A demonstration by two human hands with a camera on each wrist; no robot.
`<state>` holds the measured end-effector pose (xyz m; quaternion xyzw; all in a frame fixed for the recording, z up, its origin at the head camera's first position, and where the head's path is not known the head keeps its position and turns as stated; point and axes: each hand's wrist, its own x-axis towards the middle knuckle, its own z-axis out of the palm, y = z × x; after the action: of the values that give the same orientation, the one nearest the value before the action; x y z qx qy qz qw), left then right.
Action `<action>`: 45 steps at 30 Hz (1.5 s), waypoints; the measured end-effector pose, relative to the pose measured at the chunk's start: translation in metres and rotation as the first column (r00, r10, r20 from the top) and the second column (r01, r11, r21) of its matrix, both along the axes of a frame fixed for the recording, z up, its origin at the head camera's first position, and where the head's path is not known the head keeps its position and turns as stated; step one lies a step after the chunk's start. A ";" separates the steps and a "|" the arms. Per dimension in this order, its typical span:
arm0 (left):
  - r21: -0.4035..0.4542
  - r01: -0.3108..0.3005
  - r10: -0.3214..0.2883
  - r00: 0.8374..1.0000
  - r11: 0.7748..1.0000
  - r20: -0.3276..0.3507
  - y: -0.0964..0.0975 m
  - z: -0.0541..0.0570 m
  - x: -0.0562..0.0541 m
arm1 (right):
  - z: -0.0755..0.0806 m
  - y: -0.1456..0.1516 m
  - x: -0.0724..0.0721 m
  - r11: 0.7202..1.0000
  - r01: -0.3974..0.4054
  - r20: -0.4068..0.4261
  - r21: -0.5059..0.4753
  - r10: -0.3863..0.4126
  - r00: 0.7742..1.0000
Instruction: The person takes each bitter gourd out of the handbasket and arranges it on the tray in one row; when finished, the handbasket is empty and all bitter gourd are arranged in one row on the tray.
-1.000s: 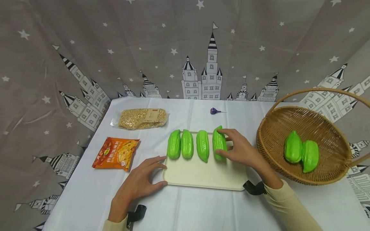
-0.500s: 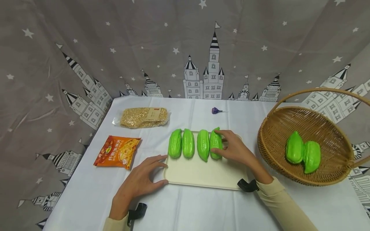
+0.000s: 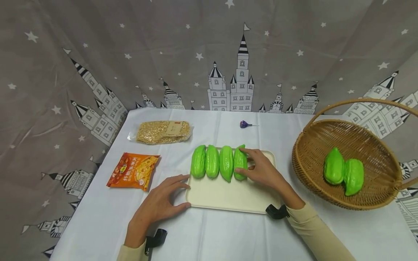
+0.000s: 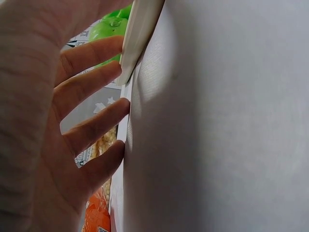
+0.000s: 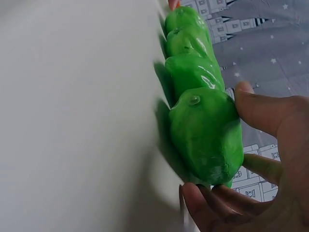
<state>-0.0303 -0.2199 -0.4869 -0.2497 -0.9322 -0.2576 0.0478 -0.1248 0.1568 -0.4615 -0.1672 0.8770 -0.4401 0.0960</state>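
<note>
Several glossy green bitter melons lie side by side along the back of a cream tray (image 3: 225, 195). My right hand (image 3: 262, 170) holds the rightmost bitter melon (image 3: 240, 163) by its two ends, thumb at the near end and fingers at the far one. In the right wrist view that bitter melon (image 5: 207, 137) sits close against its neighbour (image 5: 193, 72) in the row. At the tray's left side, my left hand (image 3: 160, 201) spreads relaxed fingers, with fingertips and thumb right at the rim (image 4: 137, 41).
A wicker basket (image 3: 303, 170) with a tall handle stands at the right, two more bitter melons (image 3: 334, 166) inside. An orange snack bag (image 3: 132, 171) and a clear bag of grains (image 3: 163, 132) lie at the left. A purple lollipop (image 3: 244, 124) lies behind the tray.
My right hand has slid the rightmost bitter melon left along the tray. The third one has also shifted left, closing the gap in the row. My left hand has stayed at the tray's edge.
</note>
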 end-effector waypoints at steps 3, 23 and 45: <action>0.003 0.002 -0.002 1.000 1.000 0.004 0.000 0.000 0.000 | -0.001 0.001 0.000 1.000 0.003 -0.001 0.002 -0.003 1.000; -0.005 0.014 -0.014 1.000 1.000 -0.009 -0.001 0.001 -0.001 | 0.032 0.022 0.012 1.000 -0.019 -0.107 -0.008 0.018 0.994; -0.010 0.019 -0.020 0.999 1.000 -0.043 0.000 -0.001 -0.001 | 0.127 0.116 0.020 0.990 0.075 -0.337 0.120 -0.031 0.941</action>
<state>-0.0309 -0.2199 -0.4881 -0.2645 -0.9298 -0.2480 0.0639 -0.1053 0.2731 -0.3344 -0.2091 0.9117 -0.3493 -0.0553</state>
